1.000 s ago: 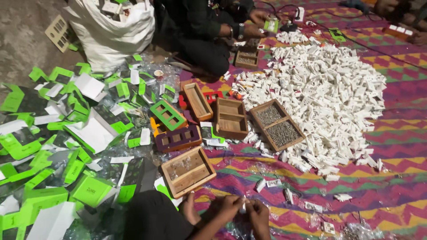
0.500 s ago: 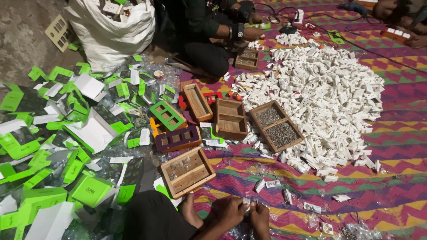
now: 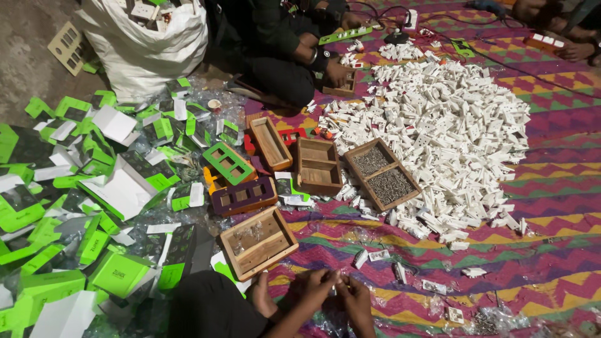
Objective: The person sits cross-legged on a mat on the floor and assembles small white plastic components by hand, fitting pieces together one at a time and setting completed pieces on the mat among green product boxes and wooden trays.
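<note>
- At the bottom centre of the frame, the left hand [image 3: 313, 289] and right hand [image 3: 358, 299] meet, fingers curled closed around a small white part [image 3: 336, 290] pinched between them (too small to tell its kind).
- Just above and left of them sits a wooden tray [image 3: 258, 241], two compartments, one with a few clear bits.
- Mid-frame, a divided wooden box [image 3: 382, 173] holds dark screws in both halves.
- Left of it, a second wooden box [image 3: 318, 166] shows bare compartments.
- A narrow wooden tray [image 3: 270, 143] lies tilted further left.
- The upper right holds a heap of white parts [image 3: 451, 134] on the patterned rug [image 3: 551, 250].
- A white sack [image 3: 147, 47] stands upper left, above scattered green cartons [image 3: 94, 206].
</note>
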`<state>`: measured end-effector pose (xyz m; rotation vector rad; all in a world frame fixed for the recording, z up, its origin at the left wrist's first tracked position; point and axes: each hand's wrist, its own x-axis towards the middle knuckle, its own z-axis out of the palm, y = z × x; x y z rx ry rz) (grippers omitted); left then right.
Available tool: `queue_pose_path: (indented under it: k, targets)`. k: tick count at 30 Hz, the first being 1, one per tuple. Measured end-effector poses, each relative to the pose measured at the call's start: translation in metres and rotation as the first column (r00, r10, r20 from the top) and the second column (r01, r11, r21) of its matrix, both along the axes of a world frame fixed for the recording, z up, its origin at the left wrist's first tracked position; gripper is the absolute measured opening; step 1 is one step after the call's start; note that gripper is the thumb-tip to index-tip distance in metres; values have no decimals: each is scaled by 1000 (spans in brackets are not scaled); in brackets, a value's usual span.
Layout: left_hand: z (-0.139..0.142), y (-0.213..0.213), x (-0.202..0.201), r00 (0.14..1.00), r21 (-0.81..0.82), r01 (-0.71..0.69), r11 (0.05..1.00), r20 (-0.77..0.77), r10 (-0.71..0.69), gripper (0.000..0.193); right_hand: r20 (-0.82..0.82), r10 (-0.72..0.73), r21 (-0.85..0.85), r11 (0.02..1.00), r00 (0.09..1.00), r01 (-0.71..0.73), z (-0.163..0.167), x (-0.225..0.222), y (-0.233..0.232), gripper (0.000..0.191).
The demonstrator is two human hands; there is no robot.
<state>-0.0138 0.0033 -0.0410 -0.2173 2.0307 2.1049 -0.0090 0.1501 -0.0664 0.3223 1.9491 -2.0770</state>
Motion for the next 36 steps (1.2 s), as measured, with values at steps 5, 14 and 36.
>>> queue_pose_path:
  k: [5, 14, 36]
  targets:
    - [-26, 3, -5, 981, 74, -39, 997, 192, 24, 34, -280, 137, 424, 906, 950, -6, -6, -1, 3, 27]
    - [6, -3, 1, 996, -499, 75, 863, 71, -46, 41, -183, 218, 478, 872, 959, -107, -1, -1, 8, 20]
    - [29, -3, 12, 981, -711, 167, 683, 51, -187, 35, -386, 367, 580, 810, 846, -87, -7, -1, 6, 20]
